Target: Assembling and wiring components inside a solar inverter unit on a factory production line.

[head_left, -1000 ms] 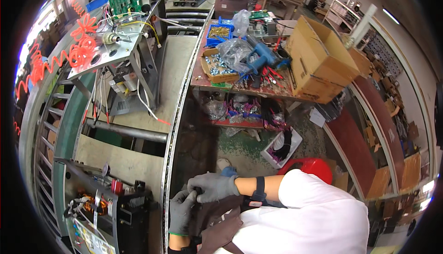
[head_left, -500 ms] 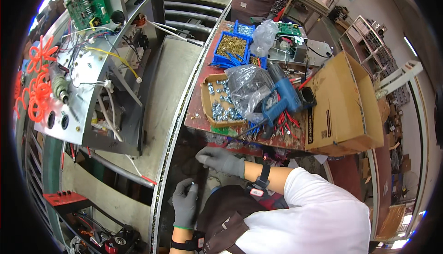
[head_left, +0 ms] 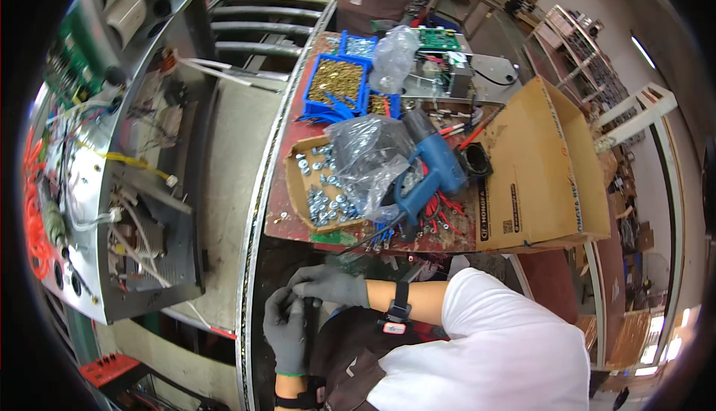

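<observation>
In grey work gloves, my two hands are close together over my lap, beside the conveyor's metal edge. My left hand point(head_left: 286, 333) is upright with its fingers bent and closed. The fingertips of my right hand point(head_left: 330, 286) reach across to the left fingers and are pinched there. Whatever is between the fingers is too small or hidden to make out. Nearest beyond them on the red bench point(head_left: 277, 221) is a shallow cardboard tray point(head_left: 297, 180) of bolts with washers point(head_left: 328, 206). A clear plastic bag point(head_left: 369, 150) and a blue heat gun point(head_left: 440, 168) lie beside it.
A metal chassis with wiring point(head_left: 89, 209) stands on the conveyor at left. Blue bins point(head_left: 306, 86) of brass fasteners, a green circuit board point(head_left: 438, 39) and an open cardboard box point(head_left: 522, 180) are on the bench. A red-topped unit point(head_left: 108, 368) is at lower left.
My right hand has come leftward to meet my left hand, which earlier had a small shiny piece at its fingertips. My view has turned, so bench and chassis appear farther left.
</observation>
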A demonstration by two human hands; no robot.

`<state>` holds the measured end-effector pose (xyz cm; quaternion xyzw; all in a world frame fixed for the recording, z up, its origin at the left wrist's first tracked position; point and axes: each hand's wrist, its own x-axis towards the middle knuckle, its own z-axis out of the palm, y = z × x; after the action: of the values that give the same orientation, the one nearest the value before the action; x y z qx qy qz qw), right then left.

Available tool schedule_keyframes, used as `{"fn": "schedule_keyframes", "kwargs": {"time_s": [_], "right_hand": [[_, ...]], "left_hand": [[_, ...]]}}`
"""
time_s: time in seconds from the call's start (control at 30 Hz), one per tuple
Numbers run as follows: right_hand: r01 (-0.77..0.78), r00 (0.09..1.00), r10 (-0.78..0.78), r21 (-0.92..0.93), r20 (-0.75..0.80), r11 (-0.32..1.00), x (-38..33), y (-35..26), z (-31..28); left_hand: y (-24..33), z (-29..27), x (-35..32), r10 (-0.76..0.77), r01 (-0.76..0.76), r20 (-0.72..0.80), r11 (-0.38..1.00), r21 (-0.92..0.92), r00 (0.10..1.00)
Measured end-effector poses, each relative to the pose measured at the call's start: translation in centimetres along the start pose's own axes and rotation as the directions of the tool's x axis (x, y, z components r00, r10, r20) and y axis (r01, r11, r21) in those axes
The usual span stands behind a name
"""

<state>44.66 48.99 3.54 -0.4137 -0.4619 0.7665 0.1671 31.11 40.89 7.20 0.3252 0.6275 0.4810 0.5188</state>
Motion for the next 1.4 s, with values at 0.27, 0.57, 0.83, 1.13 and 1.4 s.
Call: {"fn": "schedule_keyframes", "kwargs": {"time_s": [0.27,0.57,0.83,1.13,1.4], "right_hand": [[-0.093,0.994,0.107,0.345,-0.023,0.934,-1.4,-2.7,-0.7],[-0.241,0.955,0.285,0.336,-0.087,0.91,0.3,8.8,0.1],[-0.589,0.804,0.415,-0.48,-0.425,0.65,3.3,29.9,-12.8],[-0.421,0.72,-0.391,-0.809,-0.573,0.41,6.6,25.1,-17.4],[-0.159,0.793,-0.541,-0.953,-0.28,0.26,14.6,24.2,-19.7]], "left_hand": [[-5.6,-6.4,-2.0,-0.09,0.093,-0.033,0.985,0.145,0.995],[-16.2,-10.9,-9.6,-0.212,0.227,-0.086,0.853,0.471,0.974],[-22.4,-6.8,-18.9,-0.647,0.468,-0.093,0.437,0.768,0.757],[-34.0,-2.2,-29.4,-0.63,0.624,-0.179,0.61,0.488,0.756],[-33.6,0.8,-32.8,-0.627,0.662,-0.211,0.707,0.251,0.75]]}}
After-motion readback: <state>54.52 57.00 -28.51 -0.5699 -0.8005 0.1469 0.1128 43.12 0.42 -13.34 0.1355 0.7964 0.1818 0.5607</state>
